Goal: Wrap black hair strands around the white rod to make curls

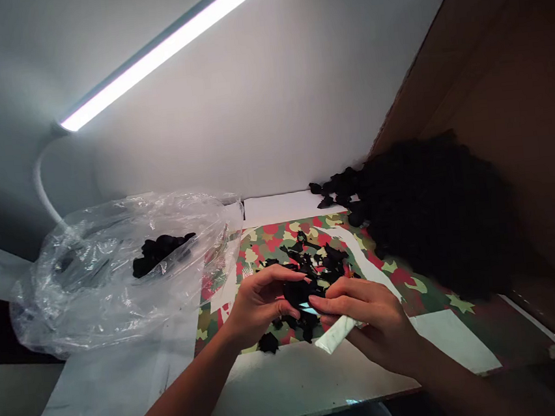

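The black piece is at the fingertips of the left hand, just right of that palm and raised over the scraps on the mat. The left hand is pinching it, thumb on the near side and index finger arched over the far side. The right hand is closed around the tool, whose pale, flat handle protrudes from the near side of the fist; a bright sliver shows between the right fingertips and the piece, but its contact with the piece cannot be confirmed. The mat bears a camouflage print in red, green and cream, with white areas across it; any lettering on the handle is too small to read. Both forearms enter from the near edge and converge at the centre, wrists bent inward, the right palm turned down. Scraps lie loose beneath and around the hands. A large black pile stands at the right, against a brown panel. At the left is a clear bag with a black clump, inside it or on top, which cannot be determined. A lit lamp slants above the far side.
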Motion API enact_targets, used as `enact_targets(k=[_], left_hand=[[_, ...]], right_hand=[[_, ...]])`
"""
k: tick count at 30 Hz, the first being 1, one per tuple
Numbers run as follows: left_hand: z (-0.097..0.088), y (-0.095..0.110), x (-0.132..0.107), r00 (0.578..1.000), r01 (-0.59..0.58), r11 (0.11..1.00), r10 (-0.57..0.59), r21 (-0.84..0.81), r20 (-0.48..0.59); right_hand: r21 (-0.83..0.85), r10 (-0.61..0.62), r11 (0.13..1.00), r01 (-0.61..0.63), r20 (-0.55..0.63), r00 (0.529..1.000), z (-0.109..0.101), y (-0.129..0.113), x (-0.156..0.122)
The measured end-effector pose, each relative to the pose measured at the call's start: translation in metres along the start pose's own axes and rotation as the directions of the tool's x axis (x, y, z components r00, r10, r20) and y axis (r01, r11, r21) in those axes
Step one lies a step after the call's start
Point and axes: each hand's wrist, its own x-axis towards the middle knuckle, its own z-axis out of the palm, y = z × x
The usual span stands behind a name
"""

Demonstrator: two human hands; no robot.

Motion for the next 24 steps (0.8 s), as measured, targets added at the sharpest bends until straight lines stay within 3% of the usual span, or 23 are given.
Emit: enact_targets(k=[7,24], left_hand=[[0.001,-0.002,-0.002,0.999,-0.044,0.999,0.044,0.001,-0.032],[0.004,-0.008,-0.001,0.989,-0.097,0.995,0.094,-0.015,-0.11]], right_hand=[[0.027,0.069,0.997,-0.069,0.012,0.998,0.005,0.001,-0.007],[0.028,0.052,0.998,-0.051,-0.043,0.998,0.009,-0.01,0.0]])
